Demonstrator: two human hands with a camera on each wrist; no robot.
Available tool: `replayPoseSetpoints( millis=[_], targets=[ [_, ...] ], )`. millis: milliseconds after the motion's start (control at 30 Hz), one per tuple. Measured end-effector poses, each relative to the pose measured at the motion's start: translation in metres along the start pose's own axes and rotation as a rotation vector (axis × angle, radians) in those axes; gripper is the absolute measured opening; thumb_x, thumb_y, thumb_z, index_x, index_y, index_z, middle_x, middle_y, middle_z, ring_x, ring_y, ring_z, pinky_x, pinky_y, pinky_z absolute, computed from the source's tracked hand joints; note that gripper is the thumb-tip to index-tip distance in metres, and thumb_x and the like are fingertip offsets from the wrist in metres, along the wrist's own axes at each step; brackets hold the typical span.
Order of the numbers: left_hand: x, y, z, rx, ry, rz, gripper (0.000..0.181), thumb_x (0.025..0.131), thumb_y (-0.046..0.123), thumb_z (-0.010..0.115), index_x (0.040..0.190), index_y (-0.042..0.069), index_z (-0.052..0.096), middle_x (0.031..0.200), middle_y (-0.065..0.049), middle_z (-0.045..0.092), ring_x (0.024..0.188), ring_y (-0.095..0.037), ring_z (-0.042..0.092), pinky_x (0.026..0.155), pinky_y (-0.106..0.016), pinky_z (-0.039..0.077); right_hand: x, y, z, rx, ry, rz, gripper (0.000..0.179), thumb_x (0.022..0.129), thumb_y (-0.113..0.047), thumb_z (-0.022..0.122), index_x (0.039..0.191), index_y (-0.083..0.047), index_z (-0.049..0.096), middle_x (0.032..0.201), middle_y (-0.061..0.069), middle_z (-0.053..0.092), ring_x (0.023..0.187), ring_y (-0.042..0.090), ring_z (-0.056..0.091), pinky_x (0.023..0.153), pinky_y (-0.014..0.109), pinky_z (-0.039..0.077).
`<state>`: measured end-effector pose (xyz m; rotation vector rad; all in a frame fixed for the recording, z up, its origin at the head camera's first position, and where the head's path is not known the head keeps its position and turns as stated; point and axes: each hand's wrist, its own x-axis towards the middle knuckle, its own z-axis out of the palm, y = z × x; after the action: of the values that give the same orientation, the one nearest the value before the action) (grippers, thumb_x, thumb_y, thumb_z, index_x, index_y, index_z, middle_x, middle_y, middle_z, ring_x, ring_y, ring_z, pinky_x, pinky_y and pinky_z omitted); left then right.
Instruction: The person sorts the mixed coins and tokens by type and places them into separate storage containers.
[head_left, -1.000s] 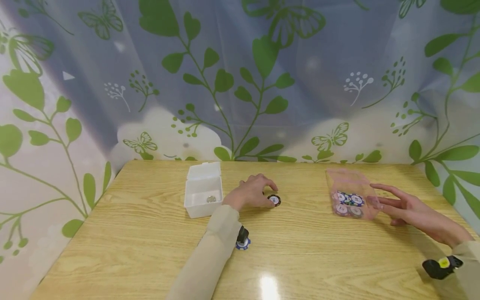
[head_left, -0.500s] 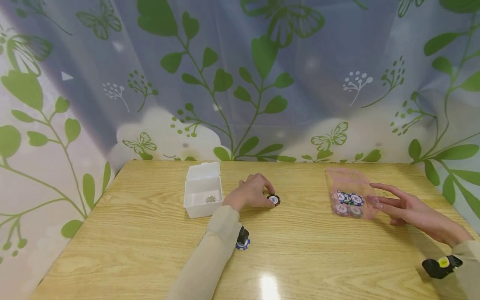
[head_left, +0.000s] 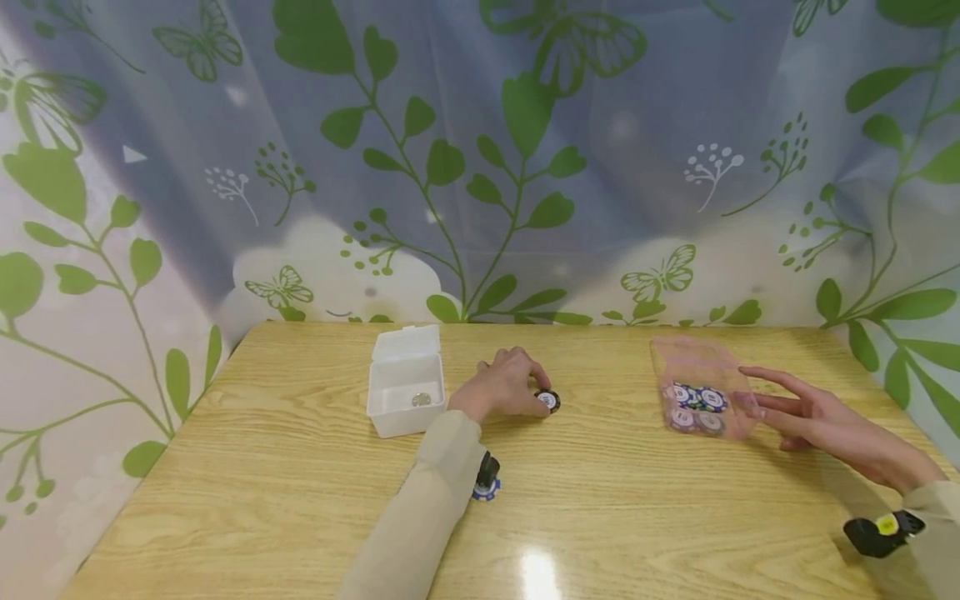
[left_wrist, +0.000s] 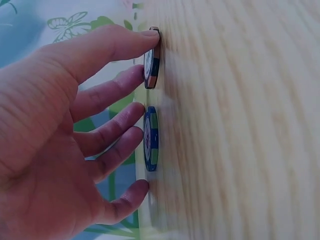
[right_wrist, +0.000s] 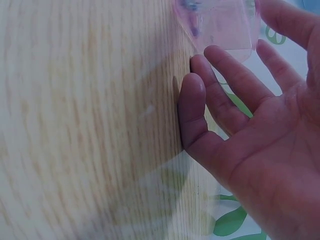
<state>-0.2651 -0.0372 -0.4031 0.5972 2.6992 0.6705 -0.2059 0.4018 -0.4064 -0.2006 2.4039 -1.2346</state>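
Note:
My left hand (head_left: pixel 504 387) reaches to the middle of the table and pinches a black poker chip (head_left: pixel 552 402) by its edge. In the left wrist view, thumb and index finger meet this chip (left_wrist: pixel 151 67), which lies flat at the tabletop. A green-and-blue chip (left_wrist: pixel 151 139) lies beside it under the other fingertips, hidden by the hand from the head. My right hand (head_left: pixel 821 421) has its fingers extended, touching the right side of a clear pink box (head_left: pixel 701 360). Several poker chips (head_left: pixel 697 398) lie inside that box.
Left of my left hand stands a white box (head_left: pixel 384 421) with its lid up and a small shiny coin-like disc (head_left: pixel 422 400) inside. A blue-edged chip (head_left: pixel 486 492) lies partly hidden by my left wrist. A patterned curtain (head_left: pixel 480 167) hangs behind the table.
The left index finger has come down from above the black chip onto its edge, against the thumb. The right hand and both boxes stay in place.

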Motion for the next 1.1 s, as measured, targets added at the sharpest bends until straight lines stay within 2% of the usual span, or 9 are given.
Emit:
replayPoseSetpoints(
  millis=[133, 300, 433, 533, 567, 733, 900, 1100],
  targets=[
    [0.0002, 0.0018, -0.0007, 0.019, -0.001, 0.003, 0.029, 0.085, 0.030, 0.082, 0.110, 0.024, 0.070, 0.129, 0.001, 0.056, 0.129, -0.026, 0.045, 0.117, -0.071, 0.020, 0.0000, 0.0011, -0.0004, -0.007, -0.001, -0.011, 0.071, 0.110, -0.035, 0.049, 0.166, -0.026, 0.006, 0.161, 0.038, 0.019, 0.105, -0.006, 0.060, 0.075, 0.033, 0.055],
    [0.0006, 0.0025, -0.0002, 0.003, 0.016, 0.041, 0.030, 0.083, 0.025, 0.083, 0.106, 0.024, 0.065, 0.106, 0.006, 0.063, 0.105, -0.017, 0.054, 0.112, -0.066, 0.030, -0.0007, 0.0008, -0.0011, -0.003, -0.001, -0.018, 0.070, 0.110, -0.033, 0.048, 0.166, -0.027, 0.006, 0.161, 0.040, 0.018, 0.104, -0.003, 0.060, 0.075, 0.033, 0.055],
    [-0.0004, 0.0007, 0.0000, -0.051, 0.016, 0.088, 0.031, 0.085, 0.019, 0.082, 0.108, 0.022, 0.062, 0.096, 0.007, 0.068, 0.087, -0.011, 0.060, 0.099, -0.043, 0.046, 0.0004, 0.0010, -0.0003, -0.010, -0.002, -0.019, 0.070, 0.110, -0.032, 0.047, 0.166, -0.026, 0.005, 0.161, 0.040, 0.018, 0.104, -0.005, 0.059, 0.074, 0.032, 0.054],
    [-0.0011, -0.0011, 0.0005, -0.084, -0.006, 0.107, 0.032, 0.088, 0.018, 0.080, 0.115, 0.023, 0.063, 0.097, 0.005, 0.069, 0.087, -0.010, 0.062, 0.084, -0.030, 0.051, 0.0014, 0.0008, 0.0007, -0.012, -0.004, -0.014, 0.070, 0.111, -0.032, 0.046, 0.166, -0.024, 0.005, 0.161, 0.040, 0.018, 0.102, 0.000, 0.061, 0.074, 0.032, 0.054],
    [-0.0012, -0.0016, 0.0005, -0.093, -0.015, 0.111, 0.033, 0.089, 0.018, 0.079, 0.118, 0.023, 0.064, 0.097, 0.004, 0.069, 0.088, -0.010, 0.062, 0.083, -0.028, 0.051, 0.0014, 0.0006, 0.0009, -0.012, -0.005, -0.013, 0.069, 0.111, -0.032, 0.046, 0.166, -0.023, 0.005, 0.161, 0.040, 0.018, 0.101, 0.002, 0.062, 0.073, 0.032, 0.054],
    [-0.0006, -0.0043, 0.0004, -0.095, -0.043, 0.125, 0.041, 0.089, 0.018, 0.079, 0.128, 0.021, 0.068, 0.104, 0.001, 0.069, 0.092, -0.011, 0.062, 0.085, -0.027, 0.052, 0.0002, -0.0002, 0.0005, -0.009, -0.003, 0.001, 0.070, 0.110, -0.033, 0.047, 0.166, -0.025, 0.006, 0.162, 0.038, 0.019, 0.099, 0.006, 0.063, 0.074, 0.032, 0.054],
    [-0.0008, -0.0053, -0.0008, -0.101, -0.055, 0.141, 0.046, 0.086, 0.011, 0.079, 0.131, 0.018, 0.067, 0.106, -0.001, 0.069, 0.093, -0.012, 0.062, 0.086, -0.027, 0.051, 0.0007, 0.0013, 0.0001, -0.005, -0.004, -0.007, 0.070, 0.110, -0.034, 0.047, 0.166, -0.028, 0.006, 0.161, 0.039, 0.019, 0.100, 0.005, 0.063, 0.074, 0.032, 0.054],
    [-0.0023, -0.0052, -0.0015, -0.117, -0.062, 0.130, 0.045, 0.087, 0.009, 0.078, 0.130, 0.015, 0.067, 0.105, -0.002, 0.068, 0.091, -0.012, 0.062, 0.084, -0.027, 0.052, 0.0003, 0.0018, -0.0001, -0.007, -0.006, -0.011, 0.071, 0.110, -0.033, 0.047, 0.166, -0.028, 0.004, 0.161, 0.040, 0.017, 0.099, 0.006, 0.062, 0.074, 0.032, 0.054]
  ],
)
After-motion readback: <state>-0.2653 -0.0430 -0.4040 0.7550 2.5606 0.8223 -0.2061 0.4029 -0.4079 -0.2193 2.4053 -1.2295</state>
